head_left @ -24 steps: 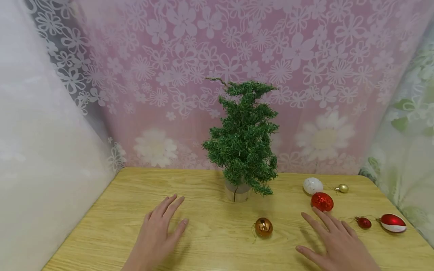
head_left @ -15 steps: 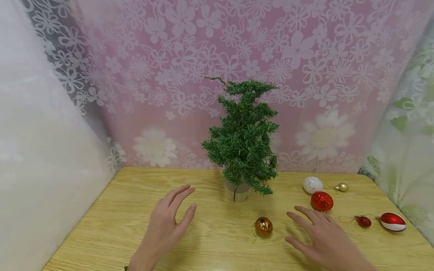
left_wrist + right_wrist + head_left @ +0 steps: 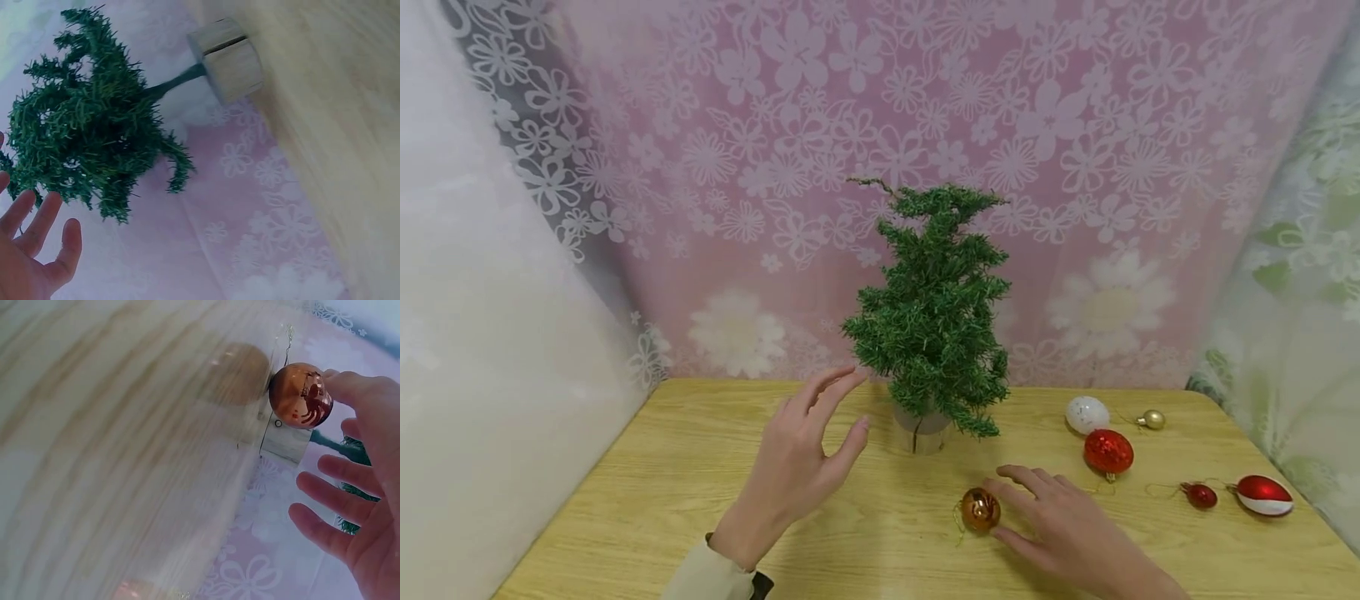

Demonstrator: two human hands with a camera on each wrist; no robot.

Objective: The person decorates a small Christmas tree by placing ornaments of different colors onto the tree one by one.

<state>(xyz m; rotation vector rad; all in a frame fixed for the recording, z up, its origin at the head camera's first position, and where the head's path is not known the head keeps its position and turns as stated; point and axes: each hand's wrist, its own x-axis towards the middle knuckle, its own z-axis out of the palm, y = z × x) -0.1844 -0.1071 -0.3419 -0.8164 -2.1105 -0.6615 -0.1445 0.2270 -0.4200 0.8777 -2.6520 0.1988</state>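
A shiny copper-coloured ball ornament [image 3: 981, 510] with a thin gold string lies on the table in front of the tree. At its right side is my right hand [image 3: 1060, 521], thumb and index fingertips right at the ball's edge. In the right wrist view the thumb overlaps the copper ornament [image 3: 301, 397], while the other fingers are spread apart. My left hand [image 3: 808, 450] is raised with fingers parted, holding nothing, just left of a small green artificial Christmas tree [image 3: 932, 308]. The left wrist view shows the tree's wooden base [image 3: 228, 62] and the left fingers near its branches.
At the right of the table [image 3: 700, 467] lie a white ornament [image 3: 1087, 415], a red one [image 3: 1108, 451], a small gold one [image 3: 1152, 419], a small dark red one [image 3: 1199, 496] and a red-and-white one [image 3: 1264, 495]. A pink floral curtain [image 3: 775, 167] hangs behind.
My right hand has moved left to the copper ornament, which stays in place on the table. My left hand has moved up and right, closer to the tree.
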